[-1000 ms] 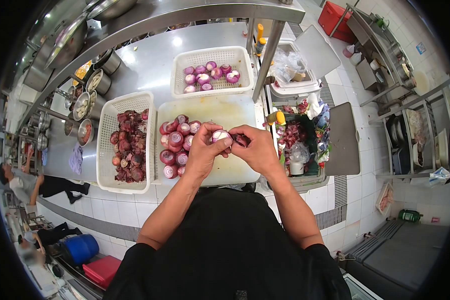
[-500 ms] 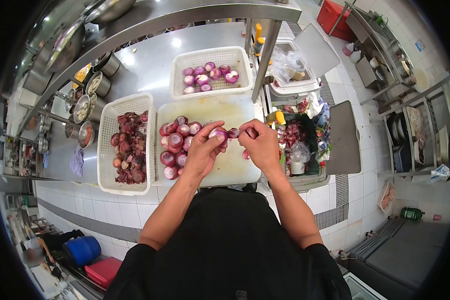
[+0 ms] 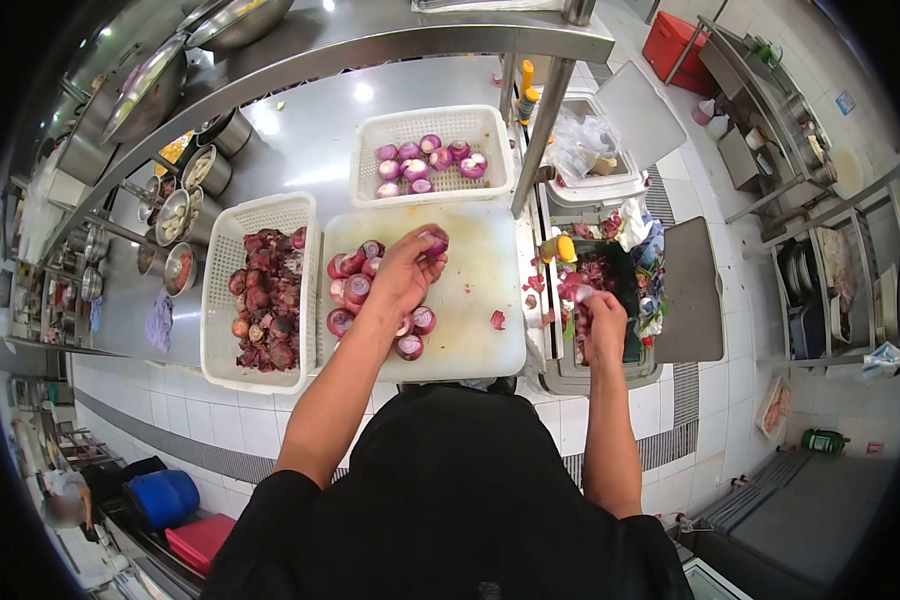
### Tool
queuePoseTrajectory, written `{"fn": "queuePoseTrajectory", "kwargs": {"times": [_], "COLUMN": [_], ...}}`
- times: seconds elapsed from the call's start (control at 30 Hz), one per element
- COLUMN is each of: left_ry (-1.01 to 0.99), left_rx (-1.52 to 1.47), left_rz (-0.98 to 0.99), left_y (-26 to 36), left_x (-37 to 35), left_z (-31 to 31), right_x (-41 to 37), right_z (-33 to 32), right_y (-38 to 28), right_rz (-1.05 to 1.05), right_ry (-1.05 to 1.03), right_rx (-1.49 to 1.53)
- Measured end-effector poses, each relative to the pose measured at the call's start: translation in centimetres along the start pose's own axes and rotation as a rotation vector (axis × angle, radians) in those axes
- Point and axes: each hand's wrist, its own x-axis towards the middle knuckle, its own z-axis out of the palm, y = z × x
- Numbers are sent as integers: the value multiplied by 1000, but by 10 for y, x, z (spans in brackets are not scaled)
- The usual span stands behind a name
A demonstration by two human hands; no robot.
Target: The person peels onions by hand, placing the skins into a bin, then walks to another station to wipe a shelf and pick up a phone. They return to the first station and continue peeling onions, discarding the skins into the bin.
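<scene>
My left hand [image 3: 410,270] is closed round a red onion [image 3: 433,241] above the white cutting board [image 3: 470,350]. Left of it on the board lies a group of onions with cut ends [image 3: 357,290]. Over the near part of the waste bin [image 3: 620,372] is my right hand [image 3: 604,325], its fingers pinched near a piece of onion skin [image 3: 582,293]. Peeled onions [image 3: 440,160] sit in the white basket [image 3: 370,133] behind the board. The basket on the left [image 3: 213,300] holds unpeeled onions and loose skins [image 3: 270,300].
Metal pots [image 3: 208,170] and a purple cloth [image 3: 158,322] are at the left of the steel table. A shelf post [image 3: 543,135] rises behind the board's right side. Yellow-handled tool [image 3: 558,249] lies by the bin. A person [image 3: 67,500] is at the lower left.
My right hand has moved away from the onion, rightward to over the bin. The onion in my left hand has tilted up and moved slightly back.
</scene>
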Motion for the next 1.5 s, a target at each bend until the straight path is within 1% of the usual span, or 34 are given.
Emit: {"fn": "queuePoseTrajectory", "kwargs": {"times": [0.03, 0.07, 0.1, 0.13, 0.17, 0.2, 0.23, 0.27, 0.33, 0.4, 0.43, 0.5, 0.63, 0.73, 0.8, 0.83, 0.9, 0.93, 1.0, 1.03, 1.07, 1.13, 1.17, 1.2, 1.23, 1.27, 1.33, 1.37, 1.4, 1.43, 1.47, 1.5], "left_ry": [-61, -122, -175, -179, -223, -268, -286, -291, -296, -306, -330, -345, -340, -315, -278, -281, -280, -281, -260, -155, -154, 129, 140, 160, 182, 159, 149, 157, 165, 170, 175, 267], "left_rx": [125, 250, 308, 313, 381, 447, 513, 515, 704, 729, 751, 828, 904, 956, 891, 892, 847, 849, 382, 292, 294, 138, 136, 218, 299, 431, 750, 753, 1072, 1390, 1395, 1567], "left_rz": [31, 59, 45, 37, 46, 59, 58, 50, 96, 71, 84, 110, 154, 205, 151, 149, 139, 138, -10, -7, 5, -155, -144, -41, 59, 192, 384, 387, 331, 263, 265, 240], "left_y": [9, 15, 18, 17, 13, 12, 11, 9, 4, 4, 3, 7, 11, 10, 10, 10, 7, 4, -3, -7, -6, 6, 21, 37, 51, 67, 100, 113, 125, 129, 125, 117], "left_x": [-8, -14, -18, -22, -26, -30, -37, -41, -50, -59, -63, -73, -80, -80, -81, -80, -77, -71, -47, -35, -15, 21, 27, 30, 31, 31, 5, -7, -22, -34, -46, -62], "left_z": [18, 34, 40, 46, 52, 59, 66, 70, 78, 87, 90, 96, 96, 95, 94, 93, 89, 81, 56, 51, 39, 16, 21, 29, 36, 34, 40, 36, 30, 24, 19, 11], "right_x": [12, 30, 46, 42, 34, 18, 4, -10, -43, -63, -65, -65, -61, -63, -64, -62, -54, -47, -34, -37, -33, -16, -9, 0, 12, 25, 43, 45, 42, 21, 18, 15], "right_z": [-15, -30, -44, -35, -38, -23, -7, 9, 48, 81, 91, 106, 112, 119, 123, 125, 126, 125, 122, 119, 111, 85, 69, 51, 30, 10, -19, -30, -36, -23, -22, -22], "right_y": [12, 25, 38, 25, 4, -26, -50, -68, -94, -107, -109, -111, -105, -102, -99, -95, -80, -68, -50, -52, -45, -13, -1, 11, 24, 34, 41, 38, 30, 10, 13, 16], "right_rz": [41, 39, -388, -815, -772, -769, -678, -575, -401, -580, -581, -449, -384, -439, -554, -553, -637, -637, -427, -291, -299, -130, -77, -19, -90, -160, -508, -401, -297, -229, -227, -204], "right_ry": [66, 73, 347, 616, 589, 598, 350, 111, -229, -511, -512, -645, -656, -620, -527, -523, -396, -394, -252, -232, -240, -251, -249, -246, -138, -31, 259, 268, 279, 236, 232, 154], "right_rx": [-90, -87, -581, -1076, -1078, -1075, -756, -438, -477, -629, -628, -591, -592, -595, -677, -677, -617, -616, -395, -366, -364, -301, -271, -242, -245, -249, -417, -398, -378, -245, -240, -242]}}
